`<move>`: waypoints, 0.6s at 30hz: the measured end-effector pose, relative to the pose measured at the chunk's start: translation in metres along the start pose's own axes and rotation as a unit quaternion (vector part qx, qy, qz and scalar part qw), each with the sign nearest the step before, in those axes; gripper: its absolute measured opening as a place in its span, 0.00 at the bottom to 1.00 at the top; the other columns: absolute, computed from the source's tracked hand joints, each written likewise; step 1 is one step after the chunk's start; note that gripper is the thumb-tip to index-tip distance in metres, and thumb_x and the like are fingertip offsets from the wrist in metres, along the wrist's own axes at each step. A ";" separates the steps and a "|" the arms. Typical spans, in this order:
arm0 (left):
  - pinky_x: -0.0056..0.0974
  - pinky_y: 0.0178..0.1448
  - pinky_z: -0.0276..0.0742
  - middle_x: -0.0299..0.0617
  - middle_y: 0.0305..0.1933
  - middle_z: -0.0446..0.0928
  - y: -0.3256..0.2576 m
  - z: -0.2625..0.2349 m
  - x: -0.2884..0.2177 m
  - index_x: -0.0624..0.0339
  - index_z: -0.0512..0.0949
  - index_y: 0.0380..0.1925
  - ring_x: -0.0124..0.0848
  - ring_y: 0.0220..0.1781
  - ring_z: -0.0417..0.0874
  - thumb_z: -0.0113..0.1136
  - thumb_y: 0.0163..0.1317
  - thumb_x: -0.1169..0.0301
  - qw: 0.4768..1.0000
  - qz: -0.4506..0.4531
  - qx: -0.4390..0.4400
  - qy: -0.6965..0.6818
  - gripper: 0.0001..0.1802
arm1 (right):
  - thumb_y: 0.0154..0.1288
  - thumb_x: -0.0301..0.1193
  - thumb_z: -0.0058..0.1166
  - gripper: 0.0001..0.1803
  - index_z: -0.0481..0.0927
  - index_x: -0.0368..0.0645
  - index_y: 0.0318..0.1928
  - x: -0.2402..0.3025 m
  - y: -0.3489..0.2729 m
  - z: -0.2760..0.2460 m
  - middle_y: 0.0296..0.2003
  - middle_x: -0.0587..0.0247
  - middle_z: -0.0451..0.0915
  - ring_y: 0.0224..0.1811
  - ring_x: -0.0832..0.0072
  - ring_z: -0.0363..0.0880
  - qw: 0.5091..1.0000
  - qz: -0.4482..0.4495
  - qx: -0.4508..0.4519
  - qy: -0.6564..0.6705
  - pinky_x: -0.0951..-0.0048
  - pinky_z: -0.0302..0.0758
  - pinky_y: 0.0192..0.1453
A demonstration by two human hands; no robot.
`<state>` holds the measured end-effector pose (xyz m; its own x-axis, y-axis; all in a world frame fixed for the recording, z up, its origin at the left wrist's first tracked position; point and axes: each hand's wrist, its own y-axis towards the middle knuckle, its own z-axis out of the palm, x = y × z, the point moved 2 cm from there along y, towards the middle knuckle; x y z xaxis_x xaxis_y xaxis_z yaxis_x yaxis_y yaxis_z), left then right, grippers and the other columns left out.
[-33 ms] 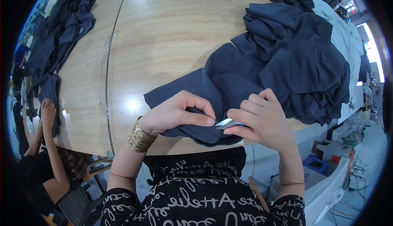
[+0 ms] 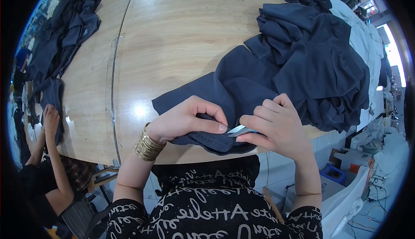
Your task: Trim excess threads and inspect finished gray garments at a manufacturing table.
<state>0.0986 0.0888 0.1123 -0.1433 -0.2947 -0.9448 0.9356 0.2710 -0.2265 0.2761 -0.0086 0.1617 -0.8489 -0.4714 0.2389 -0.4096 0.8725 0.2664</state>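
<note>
My left hand (image 2: 199, 118) is closed on a dark navy garment (image 2: 246, 81), pinching its stitched edge (image 2: 212, 141) between thumb and fingers. My right hand (image 2: 274, 128) is wrapped round a pair of thread snips (image 2: 242, 130). The metal blades point left and touch the cloth just beside my left thumb. Most of the snips' body is hidden inside my fingers. From my hands the garment spreads over the table to the right, where it runs into a crumpled heap of the same dark cloth (image 2: 324, 61).
The pale wooden table (image 2: 173, 35) has a dark seam (image 2: 114, 83) running across it on the left. Beyond it lie more dark garments (image 2: 65, 35), with a co-worker's hands (image 2: 51, 120) on one. White cloth (image 2: 359, 27) lies behind the heap. Boxes (image 2: 346, 170) and cables stand at the lower right.
</note>
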 end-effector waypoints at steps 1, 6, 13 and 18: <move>0.24 0.42 0.67 0.32 0.29 0.78 0.001 0.000 0.000 0.66 0.80 0.32 0.16 0.33 0.72 0.60 0.57 0.72 1.000 -0.002 0.002 -0.010 0.08 | 0.50 0.50 0.58 0.17 0.77 0.52 0.29 -0.001 0.000 0.000 0.21 0.75 0.63 0.25 0.77 0.62 1.000 0.000 0.000 0.000 0.74 0.57 0.35; 0.24 0.42 0.67 0.32 0.29 0.78 0.003 0.000 0.001 0.66 0.80 0.31 0.16 0.33 0.73 0.60 0.57 0.72 1.000 -0.007 0.005 -0.015 0.07 | 0.50 0.50 0.58 0.16 0.76 0.52 0.28 -0.002 0.000 0.000 0.20 0.76 0.63 0.24 0.78 0.62 1.000 0.002 -0.006 0.009 0.75 0.56 0.34; 0.24 0.42 0.68 0.32 0.29 0.78 -0.002 -0.002 0.001 0.66 0.80 0.31 0.16 0.34 0.73 0.61 0.57 0.73 1.000 -0.008 -0.006 -0.022 0.07 | 0.49 0.45 0.62 0.16 0.77 0.48 0.28 -0.003 -0.001 0.003 0.19 0.74 0.64 0.22 0.79 0.61 0.999 0.033 -0.007 0.013 0.77 0.56 0.32; 0.25 0.42 0.68 0.32 0.29 0.78 -0.013 -0.001 0.001 0.65 0.80 0.32 0.18 0.33 0.74 0.61 0.57 0.73 0.998 0.008 -0.068 0.012 0.06 | 0.48 0.28 0.66 0.12 0.78 0.40 0.31 0.005 -0.005 0.023 0.24 0.71 0.66 0.24 0.84 0.59 0.846 0.255 0.021 0.468 0.81 0.57 0.26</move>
<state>0.0860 0.0857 0.1137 -0.1379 -0.2678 -0.9535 0.8852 0.3986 -0.2400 0.2659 -0.0128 0.1402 -0.2917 0.0891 0.9523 -0.0989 0.9875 -0.1227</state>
